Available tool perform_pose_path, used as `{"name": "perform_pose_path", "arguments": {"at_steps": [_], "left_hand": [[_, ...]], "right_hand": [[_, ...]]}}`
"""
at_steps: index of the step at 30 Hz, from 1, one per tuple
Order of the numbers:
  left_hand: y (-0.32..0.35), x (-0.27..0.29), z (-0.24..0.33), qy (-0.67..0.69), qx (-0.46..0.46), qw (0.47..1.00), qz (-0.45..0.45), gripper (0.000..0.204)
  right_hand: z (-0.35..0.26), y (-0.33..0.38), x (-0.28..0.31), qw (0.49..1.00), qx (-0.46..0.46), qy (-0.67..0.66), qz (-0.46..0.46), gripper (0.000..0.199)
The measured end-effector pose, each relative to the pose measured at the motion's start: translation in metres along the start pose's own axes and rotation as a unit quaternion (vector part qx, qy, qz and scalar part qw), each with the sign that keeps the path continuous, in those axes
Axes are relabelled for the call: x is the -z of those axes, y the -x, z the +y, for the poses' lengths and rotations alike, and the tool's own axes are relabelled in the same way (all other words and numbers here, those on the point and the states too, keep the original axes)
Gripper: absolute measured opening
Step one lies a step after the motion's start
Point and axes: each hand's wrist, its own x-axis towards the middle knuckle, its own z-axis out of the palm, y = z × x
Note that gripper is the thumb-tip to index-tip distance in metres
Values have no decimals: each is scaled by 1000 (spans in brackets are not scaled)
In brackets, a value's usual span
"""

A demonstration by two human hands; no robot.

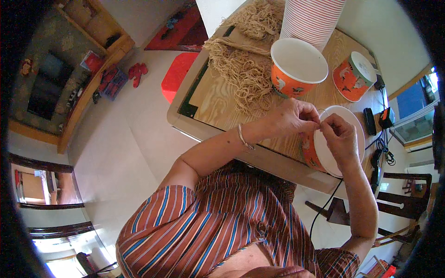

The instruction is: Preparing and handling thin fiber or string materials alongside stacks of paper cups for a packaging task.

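Observation:
My left hand (293, 119) and my right hand (339, 137) meet over an orange paper cup (324, 155) with a white inside, lying at the table's near edge. Both pinch a thin pale string at the cup's rim, fingertips almost touching. A bracelet circles my left wrist. A pile of tan string pieces (243, 69) lies on the wooden table (211, 104) just beyond my left hand. Another orange cup (296, 67) stands upright behind my hands, and a third cup (354, 76) lies tipped on its side to the right.
A tall stack of white-and-red striped cups (311, 18) stands at the table's far side. Black cables and small black devices (378, 125) lie at the right end. A red stool (177, 74) stands left of the table, dark wooden chairs (398, 204) at the right.

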Motion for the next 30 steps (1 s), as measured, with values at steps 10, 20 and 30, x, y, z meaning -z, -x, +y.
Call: {"name": "perform_pose_path", "arguments": {"at_steps": [10,20,30], "left_hand": [[0,-6,-15,34,-19,999,26,13],[6,-8,-21,249,46,967,-13,17],[3,-8,-25,254,48,966,-11,17]], "right_hand": [[-8,2,9,986,-113,-111,-57,17],[-3,4,8,990,-74,-109,-58,19],[5,7,6,992,-49,-102,-55,7]]}}
